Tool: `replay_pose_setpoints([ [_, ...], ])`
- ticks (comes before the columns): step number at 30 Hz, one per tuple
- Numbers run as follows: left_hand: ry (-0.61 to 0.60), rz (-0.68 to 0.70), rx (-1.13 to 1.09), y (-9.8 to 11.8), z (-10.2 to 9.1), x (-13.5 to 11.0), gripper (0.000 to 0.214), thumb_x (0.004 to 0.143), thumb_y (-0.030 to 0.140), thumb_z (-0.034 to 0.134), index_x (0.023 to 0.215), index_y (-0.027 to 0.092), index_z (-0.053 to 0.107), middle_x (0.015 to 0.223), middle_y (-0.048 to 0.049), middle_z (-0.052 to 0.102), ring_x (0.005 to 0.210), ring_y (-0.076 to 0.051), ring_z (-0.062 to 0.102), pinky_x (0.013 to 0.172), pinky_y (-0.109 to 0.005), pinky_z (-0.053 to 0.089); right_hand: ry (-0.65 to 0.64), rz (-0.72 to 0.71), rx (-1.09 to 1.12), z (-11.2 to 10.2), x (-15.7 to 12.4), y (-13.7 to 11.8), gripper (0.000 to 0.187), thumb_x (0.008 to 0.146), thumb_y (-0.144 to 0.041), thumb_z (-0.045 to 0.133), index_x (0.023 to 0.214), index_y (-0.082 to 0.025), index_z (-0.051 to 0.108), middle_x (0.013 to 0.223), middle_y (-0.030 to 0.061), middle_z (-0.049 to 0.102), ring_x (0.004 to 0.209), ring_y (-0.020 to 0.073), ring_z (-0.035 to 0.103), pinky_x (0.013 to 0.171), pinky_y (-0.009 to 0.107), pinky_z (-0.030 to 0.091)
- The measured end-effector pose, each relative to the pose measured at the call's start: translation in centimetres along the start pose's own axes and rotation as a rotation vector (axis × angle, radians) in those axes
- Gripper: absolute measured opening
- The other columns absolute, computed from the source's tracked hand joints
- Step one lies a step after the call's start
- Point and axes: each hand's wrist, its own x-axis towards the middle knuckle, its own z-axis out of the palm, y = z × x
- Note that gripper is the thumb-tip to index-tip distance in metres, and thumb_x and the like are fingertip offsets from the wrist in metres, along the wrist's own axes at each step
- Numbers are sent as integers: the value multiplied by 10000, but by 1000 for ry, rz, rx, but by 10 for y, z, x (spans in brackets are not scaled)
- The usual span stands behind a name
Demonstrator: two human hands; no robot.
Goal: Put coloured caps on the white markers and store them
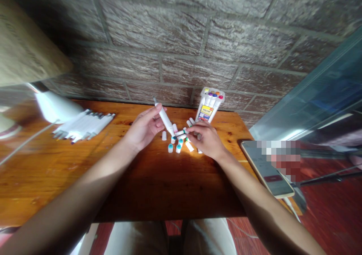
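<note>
Over the middle of the table, my left hand (147, 126) is closed around a white marker (165, 117), which is tilted with its upper tip bare and its dark lower end pointing toward my right hand. My right hand (207, 139) pinches a small white marker cap (181, 133) with a dark end, close to the marker's lower end. Whether cap and marker touch, I cannot tell. Below and around them lie several loose caps, some with teal tops, such as one teal cap (170, 148) standing upright. My right fingers partly hide other caps.
A clear case of markers (209, 104) stands by the brick wall behind my right hand. Several white markers (83, 126) lie side by side at left, near a lamp (53, 104) and its cord. A tablet (267, 168) on a charging cable lies at the right edge.
</note>
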Motion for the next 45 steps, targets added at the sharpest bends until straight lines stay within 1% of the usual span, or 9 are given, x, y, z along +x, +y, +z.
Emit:
replay_pose_setpoints([
  [3,-5,15,-12,-1,-1,1,213,759,314,827,794,142,706,603,35,574,499,-71,536,530,-201,496,-104,-13,-86,6,2,-8,105,867,-243,683,885,-205,779,767,37,685,778,202,633,913,367,473],
  [10,-7,12,-12,0,0,0,233,754,323,833,784,135,699,604,39,569,498,-67,532,519,-197,488,-157,41,-240,8,2,-12,130,852,-259,695,885,-181,794,855,91,692,896,260,614,906,389,458],
  [14,-1,9,-13,2,1,-1,255,745,331,841,809,124,705,623,33,588,489,-63,524,533,-209,497,-79,57,-125,5,1,-9,106,863,-264,694,856,-189,769,871,80,716,864,236,646,880,365,485],
  [17,14,2,-19,2,2,-1,257,739,325,845,803,124,698,654,23,617,499,-64,538,543,-211,502,21,148,26,-4,0,-4,97,860,-283,696,886,-206,749,853,44,746,765,190,668,797,316,508],
  [20,11,-19,-20,1,2,0,252,734,315,847,803,125,696,683,11,645,532,-73,569,543,-203,499,58,232,160,-16,-1,3,157,840,-324,708,928,-198,739,848,31,766,686,163,662,715,285,510],
  [24,4,-43,-32,-2,1,1,220,735,277,844,815,131,701,754,-8,692,623,-97,639,597,-205,536,69,301,192,-26,-3,9,213,806,-381,732,893,-187,752,769,29,749,640,159,638,678,284,491],
  [31,-29,-55,-27,-6,-3,2,189,754,256,831,831,131,712,797,-23,728,676,-117,694,665,-226,591,67,307,366,-19,-4,7,259,789,-405,740,872,-160,755,820,54,757,629,145,589,625,279,449],
  [36,-39,-86,28,-6,-2,2,183,790,280,802,858,129,723,810,-48,753,695,-141,727,660,-233,602,46,278,341,-19,-4,7,245,795,-390,733,865,-156,736,724,23,697,590,128,531,584,270,424],
  [45,-67,-65,17,-5,-4,2,188,788,284,805,861,133,720,809,-44,762,701,-138,731,661,-224,602,-30,239,323,-15,-6,18,236,795,-390,735,883,-171,725,793,44,719,635,150,577,627,296,480],
])
